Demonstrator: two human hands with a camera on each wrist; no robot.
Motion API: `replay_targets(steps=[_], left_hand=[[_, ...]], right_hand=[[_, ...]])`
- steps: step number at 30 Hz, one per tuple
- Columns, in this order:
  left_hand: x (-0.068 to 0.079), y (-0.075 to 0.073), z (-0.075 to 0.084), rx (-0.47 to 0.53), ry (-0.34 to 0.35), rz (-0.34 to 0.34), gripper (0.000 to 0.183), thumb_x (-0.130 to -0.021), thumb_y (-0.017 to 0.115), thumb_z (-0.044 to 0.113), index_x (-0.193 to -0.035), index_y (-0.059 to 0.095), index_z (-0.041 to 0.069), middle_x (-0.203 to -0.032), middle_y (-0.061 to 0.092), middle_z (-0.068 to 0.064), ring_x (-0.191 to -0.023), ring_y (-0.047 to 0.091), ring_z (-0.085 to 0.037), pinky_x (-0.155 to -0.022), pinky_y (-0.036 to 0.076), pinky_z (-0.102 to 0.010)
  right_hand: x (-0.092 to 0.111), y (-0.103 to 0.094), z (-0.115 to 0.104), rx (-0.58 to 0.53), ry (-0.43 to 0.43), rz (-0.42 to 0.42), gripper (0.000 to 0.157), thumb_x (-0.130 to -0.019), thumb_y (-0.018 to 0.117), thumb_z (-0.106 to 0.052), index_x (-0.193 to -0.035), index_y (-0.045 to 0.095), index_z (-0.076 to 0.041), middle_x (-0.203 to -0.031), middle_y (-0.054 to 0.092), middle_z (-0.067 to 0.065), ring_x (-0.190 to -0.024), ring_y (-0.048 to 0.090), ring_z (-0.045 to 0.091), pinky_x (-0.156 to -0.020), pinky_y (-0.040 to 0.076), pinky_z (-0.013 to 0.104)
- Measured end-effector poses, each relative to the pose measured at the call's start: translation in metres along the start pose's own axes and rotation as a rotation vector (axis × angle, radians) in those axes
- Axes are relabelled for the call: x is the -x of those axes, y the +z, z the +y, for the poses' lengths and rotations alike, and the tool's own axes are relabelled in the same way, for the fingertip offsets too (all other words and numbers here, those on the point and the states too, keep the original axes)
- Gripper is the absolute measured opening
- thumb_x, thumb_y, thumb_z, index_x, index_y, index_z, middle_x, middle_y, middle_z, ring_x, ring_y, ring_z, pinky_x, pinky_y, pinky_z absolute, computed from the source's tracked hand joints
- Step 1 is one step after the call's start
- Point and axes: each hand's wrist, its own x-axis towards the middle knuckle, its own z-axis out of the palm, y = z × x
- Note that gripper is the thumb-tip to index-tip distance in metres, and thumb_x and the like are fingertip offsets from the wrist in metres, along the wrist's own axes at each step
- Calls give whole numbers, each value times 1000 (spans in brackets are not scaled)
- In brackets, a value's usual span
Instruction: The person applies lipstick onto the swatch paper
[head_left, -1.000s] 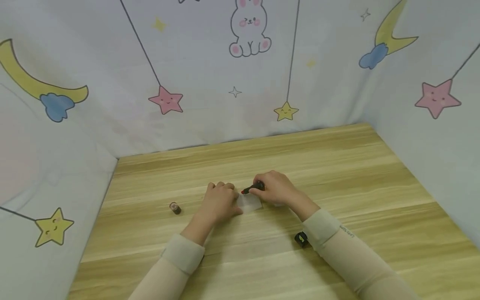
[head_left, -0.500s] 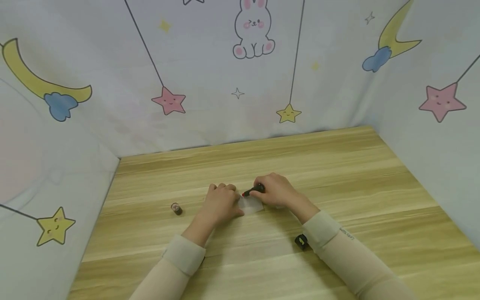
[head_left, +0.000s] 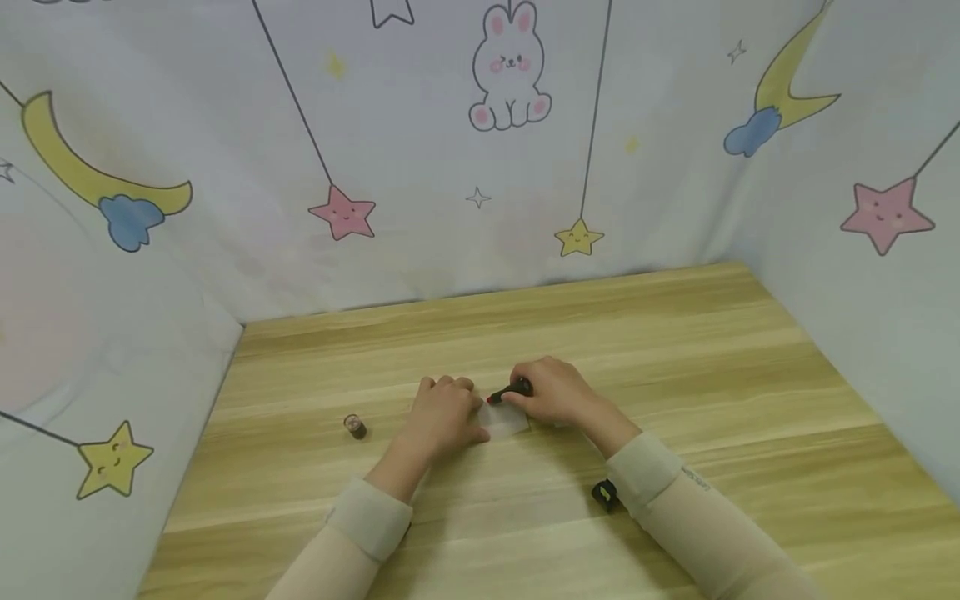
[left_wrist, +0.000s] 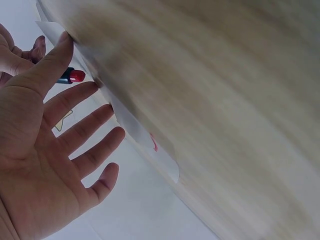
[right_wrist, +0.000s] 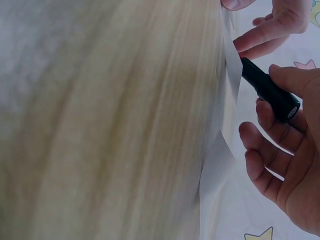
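Note:
My right hand (head_left: 551,392) pinches a black lipstick (right_wrist: 270,90) between thumb and fingers. Its red tip (left_wrist: 77,76) points left, close over a small white sheet of paper (head_left: 506,419). Spread fingers of my left hand (head_left: 442,417) rest with their tips on the paper's left part, thumb toward me. A short red mark (left_wrist: 154,142) shows on the sheet in the left wrist view. Another piece of white paper (right_wrist: 215,167) lies to the right, mostly hidden under my right hand in the head view.
A small brown cylinder (head_left: 355,427) with a paler end lies left of my left hand. Near my right cuff sits a small black object (head_left: 604,496) with a yellow mark. A dark thing peeks out beside my left cuff. Printed white cloth (head_left: 420,258) surrounds the wooden table (head_left: 675,325).
The head view has tilted slightly, so everything sits a little lower in it. Both hands keep their places at the paper, the lipstick tip staying near the left fingers.

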Motion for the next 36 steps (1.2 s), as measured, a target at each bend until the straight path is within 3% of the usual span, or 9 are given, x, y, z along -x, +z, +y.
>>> replay_targets(steps=[15,30,32,36], left_hand=[[2,1,2,1,7,11,52,-79,81,55,-116,77,18,-117,66,0,-105,60,-26,-88,42,-48],[4,0,2,-1,6,17,54,-79,81,56,-116,77,17,-123,66,-2,-110,60,-29,-92,43,-50],[4,-1,2,-6,8,18,54,-79,81,56,-116,77,17,-124,66,-3,-110,60,-29,-92,43,-50],[3,-1,1,-8,11,20,54,-79,81,55,-117,77,17,-125,66,-3,-110,60,-29,-92,43,-50]], right_hand=[[4,2,-2,24,13,0,25,-95,72,-38,-97,73,-13,-86,69,-3,-72,56,12,-66,48,34],[7,1,2,-6,-36,-22,19,-92,75,-37,-89,74,-19,-76,63,-11,-66,50,10,-62,42,31],[8,0,2,-2,-39,-34,18,-91,75,-38,-89,74,-20,-76,63,-11,-67,51,10,-65,45,33],[8,-2,0,1,-29,-70,18,-91,75,-38,-90,75,-20,-81,67,-12,-71,55,9,-94,49,47]])
